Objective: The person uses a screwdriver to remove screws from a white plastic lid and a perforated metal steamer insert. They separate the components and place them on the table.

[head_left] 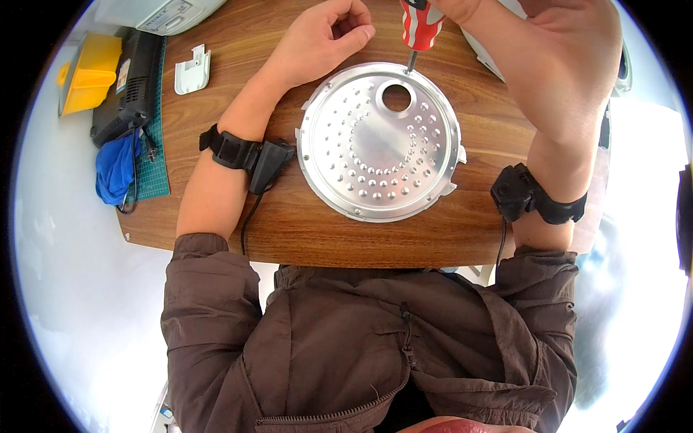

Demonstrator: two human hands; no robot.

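Note:
A round silver metal plate (382, 144) with rings of small dimples and one large round hole lies flat on the wooden table. My right hand (556, 65) is closed on a screwdriver (422, 27) with a red and white handle; its fingers are partly cut off by the upper edge. The driver stands nearly upright, its tip at a screw spot on the plate's far rim, just beyond the hole. Left of the screwdriver, my left hand (325, 36) hovers past the plate's far left edge, fingers curled in. Whatever it may hold is hidden.
A small white plastic part (193, 71) lies left of my left forearm. Farther left are a yellow container (92, 72), a black device (130, 94), a blue cloth (115, 169) and a green cutting mat (155, 177). A pale housing (162, 13) stands at the far left.

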